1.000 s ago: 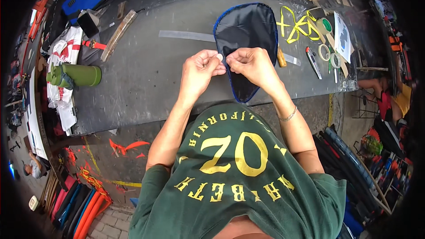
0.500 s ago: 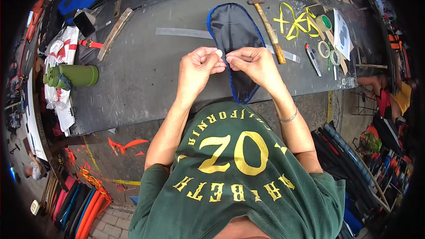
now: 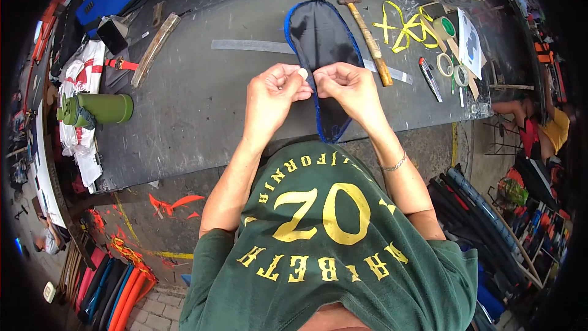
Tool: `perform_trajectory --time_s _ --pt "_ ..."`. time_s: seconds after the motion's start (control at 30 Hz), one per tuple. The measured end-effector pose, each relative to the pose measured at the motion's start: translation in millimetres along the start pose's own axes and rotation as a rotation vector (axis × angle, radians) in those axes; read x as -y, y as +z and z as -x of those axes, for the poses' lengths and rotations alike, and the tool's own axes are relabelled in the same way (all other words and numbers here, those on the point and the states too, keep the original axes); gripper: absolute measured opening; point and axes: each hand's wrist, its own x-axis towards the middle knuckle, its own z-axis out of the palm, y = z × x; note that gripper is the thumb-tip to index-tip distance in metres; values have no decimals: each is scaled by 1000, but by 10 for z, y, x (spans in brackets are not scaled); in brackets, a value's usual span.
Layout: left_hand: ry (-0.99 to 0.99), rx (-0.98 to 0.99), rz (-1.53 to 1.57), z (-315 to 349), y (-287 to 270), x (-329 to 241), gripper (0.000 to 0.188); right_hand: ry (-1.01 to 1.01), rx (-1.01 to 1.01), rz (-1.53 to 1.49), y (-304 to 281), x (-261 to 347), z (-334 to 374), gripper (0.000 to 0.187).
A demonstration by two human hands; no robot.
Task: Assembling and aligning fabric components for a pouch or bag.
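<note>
A long, rounded black fabric piece [image 3: 324, 34] with blue edging lies on the dark table in front of me, its near end hanging by the table's edge. My right hand [image 3: 350, 87] pinches the fabric's left edge about midway along, thumb against forefinger. Close beside it, my left hand [image 3: 274, 91] is closed with thumb and fingers together, the fingertips almost meeting the right ones at the blue edging. Whatever the left fingertips hold is too small to make out. Beneath the fabric runs a flat metal ruler [image 3: 251, 45].
Right of the fabric lie a hammer [image 3: 371, 43], a yellow measuring tape [image 3: 404, 27], a utility knife [image 3: 430, 79] and tape rolls [image 3: 445, 62]. On the left are a green bottle [image 3: 113, 108], a wooden strip [image 3: 155, 49] and a phone [image 3: 113, 37]. Fabric rolls [image 3: 125, 297] stand below.
Both hands keep their pinched hold at the fabric's edge. The fabric's near end has swung slightly left, and the whole view has shifted a little.
</note>
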Motion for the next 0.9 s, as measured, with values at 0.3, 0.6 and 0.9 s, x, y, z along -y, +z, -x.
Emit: perform_trajectory --time_s 0.3,0.6,0.9 --pt "-14 8 -9 1 30 -1 23 -38 58 82 -105 58 48 16" --pt "21 -13 -367 103 157 -103 20 -193 -89 533 38 140 127 7" --pt "-112 12 6 2 48 100 21 18 -30 -58 -86 -219 80 9"
